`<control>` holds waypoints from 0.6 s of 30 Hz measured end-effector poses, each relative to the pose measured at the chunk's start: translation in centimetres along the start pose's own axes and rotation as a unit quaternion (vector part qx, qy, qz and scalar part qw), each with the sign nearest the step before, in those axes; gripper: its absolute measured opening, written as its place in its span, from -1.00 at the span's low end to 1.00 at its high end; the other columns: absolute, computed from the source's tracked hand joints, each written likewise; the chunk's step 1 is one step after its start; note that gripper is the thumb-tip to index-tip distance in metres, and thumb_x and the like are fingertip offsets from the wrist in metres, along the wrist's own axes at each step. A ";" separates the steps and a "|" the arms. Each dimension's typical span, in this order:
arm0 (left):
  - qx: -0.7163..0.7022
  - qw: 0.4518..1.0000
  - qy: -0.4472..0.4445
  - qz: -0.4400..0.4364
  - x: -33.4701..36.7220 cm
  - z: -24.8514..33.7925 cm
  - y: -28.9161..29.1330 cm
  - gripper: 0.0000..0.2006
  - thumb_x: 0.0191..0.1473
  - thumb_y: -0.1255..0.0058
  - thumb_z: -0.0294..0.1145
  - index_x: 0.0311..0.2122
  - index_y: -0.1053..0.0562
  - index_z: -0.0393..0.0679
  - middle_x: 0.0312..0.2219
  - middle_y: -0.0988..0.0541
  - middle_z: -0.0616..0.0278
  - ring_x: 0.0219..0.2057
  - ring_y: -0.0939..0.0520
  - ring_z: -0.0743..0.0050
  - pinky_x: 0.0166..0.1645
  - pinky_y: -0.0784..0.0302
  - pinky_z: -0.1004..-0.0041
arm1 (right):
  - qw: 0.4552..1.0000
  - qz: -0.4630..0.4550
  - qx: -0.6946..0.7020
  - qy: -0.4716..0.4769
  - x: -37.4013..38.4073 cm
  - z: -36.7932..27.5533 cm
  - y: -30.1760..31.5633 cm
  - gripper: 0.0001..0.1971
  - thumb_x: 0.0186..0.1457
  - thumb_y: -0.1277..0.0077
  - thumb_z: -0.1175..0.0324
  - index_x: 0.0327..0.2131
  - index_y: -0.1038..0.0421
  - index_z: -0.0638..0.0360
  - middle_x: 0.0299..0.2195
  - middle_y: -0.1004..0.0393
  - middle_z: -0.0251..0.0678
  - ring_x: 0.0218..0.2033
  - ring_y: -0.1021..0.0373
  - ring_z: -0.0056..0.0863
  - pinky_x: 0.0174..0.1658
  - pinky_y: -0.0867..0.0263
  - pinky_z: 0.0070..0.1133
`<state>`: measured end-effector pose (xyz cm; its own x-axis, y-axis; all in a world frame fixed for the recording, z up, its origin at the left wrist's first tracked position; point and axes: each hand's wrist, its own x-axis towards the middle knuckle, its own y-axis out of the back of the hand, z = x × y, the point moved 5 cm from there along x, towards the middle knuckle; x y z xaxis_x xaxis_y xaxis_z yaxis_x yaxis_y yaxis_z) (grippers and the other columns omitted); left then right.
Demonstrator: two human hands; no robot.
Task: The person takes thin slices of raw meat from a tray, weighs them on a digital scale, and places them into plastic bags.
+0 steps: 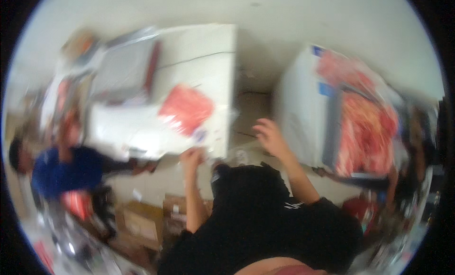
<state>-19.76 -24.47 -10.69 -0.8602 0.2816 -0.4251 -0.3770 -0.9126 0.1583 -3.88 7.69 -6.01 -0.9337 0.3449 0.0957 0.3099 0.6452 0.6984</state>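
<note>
My left hand (192, 157) is at the front edge of the white table (215, 85), its fingers curled closed. Whether anything small is in them is hidden by blur. Just beyond it on the tabletop lies a flat red packet (187, 109) in clear plastic, apart from the hand. My right hand (271, 136) is raised over the gap between the table and a white boxy unit (298, 109). Its fingers are spread, and nothing shows in them.
A grey flat-topped machine or box (125, 69) with a red side stands on the table. Right, a grey-walled container (332, 128) holds reddish-pink material. A person in blue (68, 171) is at the left; cardboard boxes (140, 223) sit on the floor.
</note>
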 end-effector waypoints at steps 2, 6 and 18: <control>0.040 0.999 -0.015 0.034 -0.3 0.4 0.2 -0.75 0.12 -0.19 -0.27 -0.48 -0.58 -0.23 -0.65 -0.46 0.44 -0.60 -0.43 0.66 -0.50 -0.33 0.53 | 0.999 -0.038 -0.001 0.015 -1.2 1.5 -0.4 -0.63 0.09 -0.12 0.45 0.02 -0.53 0.12 0.18 -0.39 -0.10 0.24 -0.28 -0.06 0.31 -0.21 -0.25; 0.230 0.946 -0.162 0.161 -1.4 4.1 -0.6 -0.57 0.17 -0.24 -0.25 -0.62 -0.43 -0.32 -0.69 -0.37 0.41 -0.62 -0.23 0.60 -0.54 -0.15 0.39 | 0.996 -0.039 0.040 0.071 -1.9 -1.5 3.7 -0.68 0.12 -0.12 0.44 -0.02 -0.54 0.16 0.13 -0.44 -0.14 0.21 -0.32 -0.14 0.26 -0.26 -0.30; 0.148 0.941 -0.295 -0.068 -2.3 13.5 -14.6 -0.73 0.22 -0.20 -0.35 -0.45 -0.56 -0.33 -0.67 -0.44 0.41 -0.59 -0.31 0.73 -0.50 -0.17 0.54 | 0.924 0.314 -0.165 -0.142 -12.3 -2.7 29.0 -0.56 0.04 -0.03 0.58 0.06 -0.49 0.23 0.05 -0.52 -0.01 0.13 -0.43 -0.11 0.20 -0.33 -0.37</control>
<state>-16.85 -7.77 -0.01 -0.8045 0.5860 0.0967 -0.5021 -0.7580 0.4163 16.14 20.28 14.99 -0.4891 0.7763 0.3976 0.6589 0.0301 0.7516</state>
